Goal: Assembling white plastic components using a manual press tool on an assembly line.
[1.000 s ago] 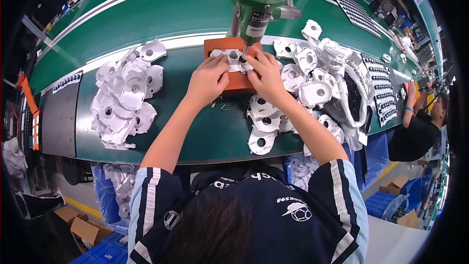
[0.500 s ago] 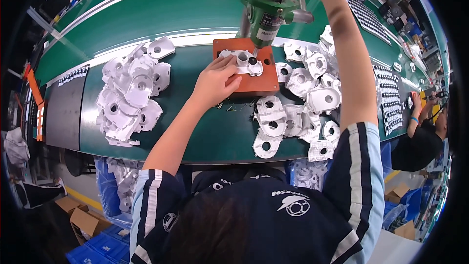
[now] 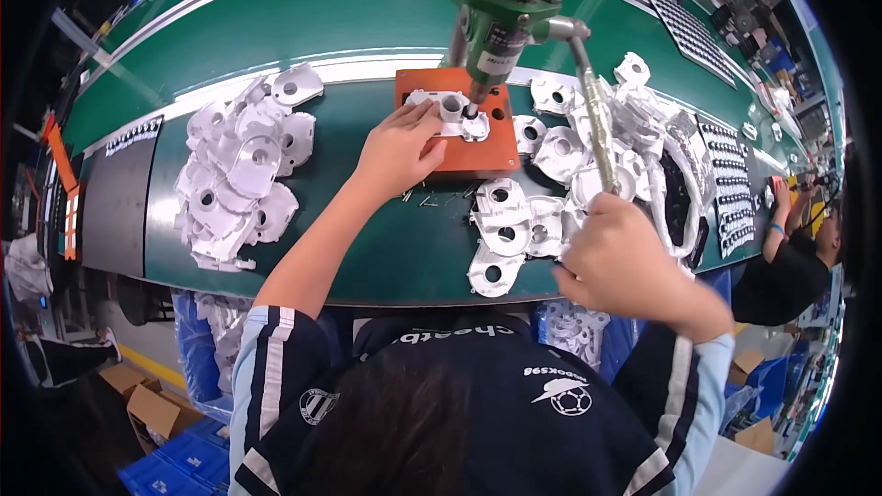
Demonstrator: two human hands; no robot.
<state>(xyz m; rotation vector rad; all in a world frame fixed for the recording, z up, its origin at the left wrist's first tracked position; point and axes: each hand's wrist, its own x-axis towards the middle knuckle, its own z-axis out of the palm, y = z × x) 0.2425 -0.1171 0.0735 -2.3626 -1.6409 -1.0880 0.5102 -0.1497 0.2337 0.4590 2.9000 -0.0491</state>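
A white moulded housing (image 3: 451, 107) lies on the orange block (image 3: 487, 154) beneath a green lever press (image 3: 496, 32). My left hand (image 3: 402, 145) holds the housing's left end, fingers over its top and thumb by the near edge. The press's steel ram comes down to a small black piece (image 3: 470, 111) on the housing; whether they touch, I cannot tell. My right hand (image 3: 620, 257) is closed round the lower end of the press lever (image 3: 594, 115), which slants down toward me and has a clear wrapping. Motion blurs this hand somewhat.
Piles of white housings stand left (image 3: 253, 165) and right (image 3: 560, 147) of the block. Small loose pins (image 3: 425, 197) lie before it. Trays of black-and-white parts (image 3: 730, 184) are at the right, near another person (image 3: 790, 257). Blue bins (image 3: 197, 340) sit below the table edge.
My right hand has come from high at the top down toward me, swinging the press lever down. The ram looks lower over the housing. My left hand stays on the housing.
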